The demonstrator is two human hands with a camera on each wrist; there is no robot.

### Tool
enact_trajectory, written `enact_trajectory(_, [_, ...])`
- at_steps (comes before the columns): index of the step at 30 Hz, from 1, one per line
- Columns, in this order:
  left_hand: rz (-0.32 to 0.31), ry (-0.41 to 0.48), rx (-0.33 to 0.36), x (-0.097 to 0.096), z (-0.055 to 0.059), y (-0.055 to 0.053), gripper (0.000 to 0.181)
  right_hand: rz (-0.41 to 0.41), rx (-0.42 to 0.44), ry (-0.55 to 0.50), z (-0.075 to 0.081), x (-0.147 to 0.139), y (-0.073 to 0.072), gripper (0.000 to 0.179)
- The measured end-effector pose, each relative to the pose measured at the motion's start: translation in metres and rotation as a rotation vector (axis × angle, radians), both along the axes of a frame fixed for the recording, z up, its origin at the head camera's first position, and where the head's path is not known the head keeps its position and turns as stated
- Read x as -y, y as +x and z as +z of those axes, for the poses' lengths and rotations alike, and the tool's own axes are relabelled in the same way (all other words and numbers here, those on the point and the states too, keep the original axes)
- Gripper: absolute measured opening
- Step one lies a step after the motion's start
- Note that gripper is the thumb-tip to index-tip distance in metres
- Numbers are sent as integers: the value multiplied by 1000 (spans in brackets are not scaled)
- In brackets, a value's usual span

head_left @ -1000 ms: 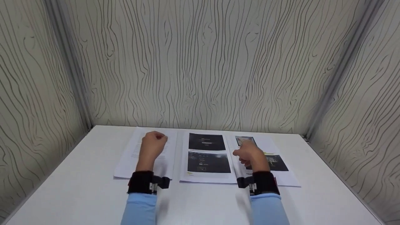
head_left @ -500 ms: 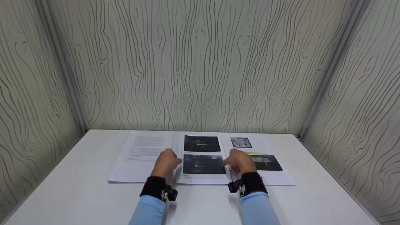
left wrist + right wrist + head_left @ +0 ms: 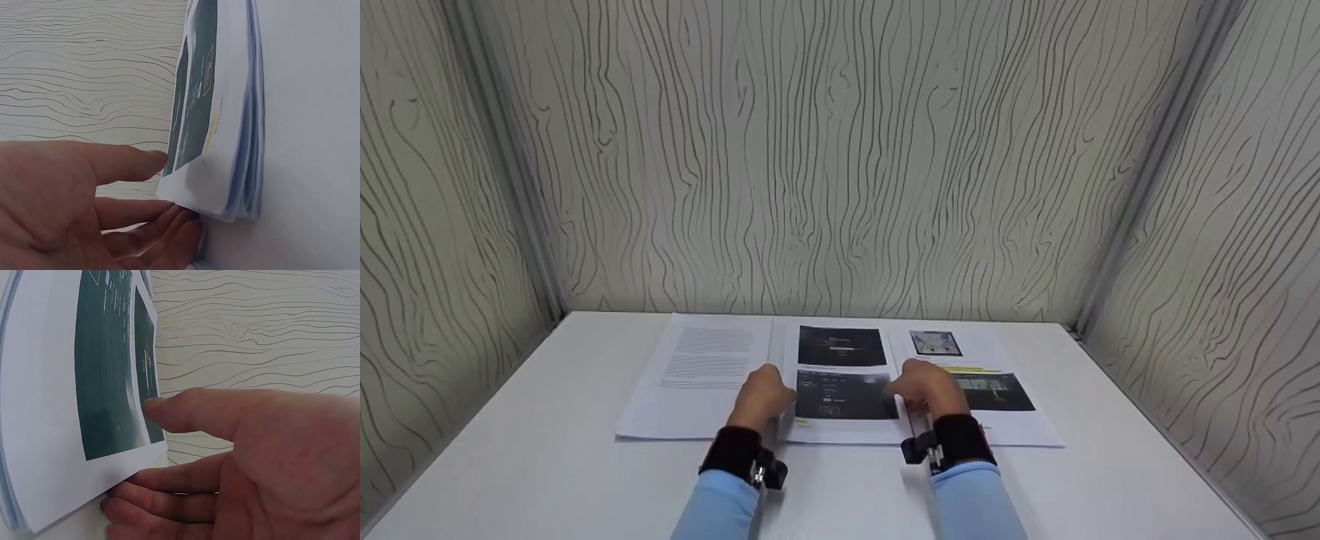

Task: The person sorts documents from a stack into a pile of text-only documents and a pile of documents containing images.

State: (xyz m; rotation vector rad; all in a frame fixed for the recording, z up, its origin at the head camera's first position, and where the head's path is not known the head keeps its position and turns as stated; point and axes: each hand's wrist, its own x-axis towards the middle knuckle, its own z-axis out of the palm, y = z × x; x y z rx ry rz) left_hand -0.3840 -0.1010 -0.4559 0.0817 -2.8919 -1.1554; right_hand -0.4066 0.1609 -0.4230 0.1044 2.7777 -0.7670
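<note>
A stack of printed papers [image 3: 847,432] with two dark pictures on its top page lies in the middle of the table. My left hand [image 3: 761,394] holds its left edge; in the left wrist view the thumb [image 3: 132,164] is over the page and the fingertips are at the edge, partly hidden beneath. At the opposite edge my right hand [image 3: 934,386] grips the same stack. Its thumb [image 3: 191,408] reaches over the upper dark picture in the right wrist view, with the fingers curled against the side. The sheets look slightly spread along the near edge.
To the left lies another paper stack [image 3: 660,412] covered with lines of text. A third stack [image 3: 1027,427], with a small picture, a yellow highlighted line and a dark picture, is on the right. Wood-patterned panels [image 3: 825,150] enclose the white table [image 3: 547,465] behind and at both sides.
My left hand has come from above the left stack, right and nearer, to the middle stack's left edge. The right hand has shifted left and lower onto its right edge.
</note>
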Motion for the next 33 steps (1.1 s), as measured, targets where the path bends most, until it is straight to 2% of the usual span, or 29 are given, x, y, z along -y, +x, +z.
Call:
enact_trajectory(4, [1,-6,-5,-1,1,1,20,-2,9,10,1,2,1,30])
enact_trajectory(12, [-22,3,19,-3,6,6,18,56,53,62,5,6,2,32])
enact_trajectory(18, [-42,-27,16,-3,8,7,17,69,48,53,7,7,3,32])
enact_trajectory(26, [-34,-33,28,-4,10,7,23,60,44,59,10,8,3,31])
enact_trajectory(29, [-21,-48,12,-5,12,7,26,72,46,71,10,7,3,31])
enact_trajectory(33, [-1,-42,-40,-5,16,6,36,132,18,115,12,7,4,30])
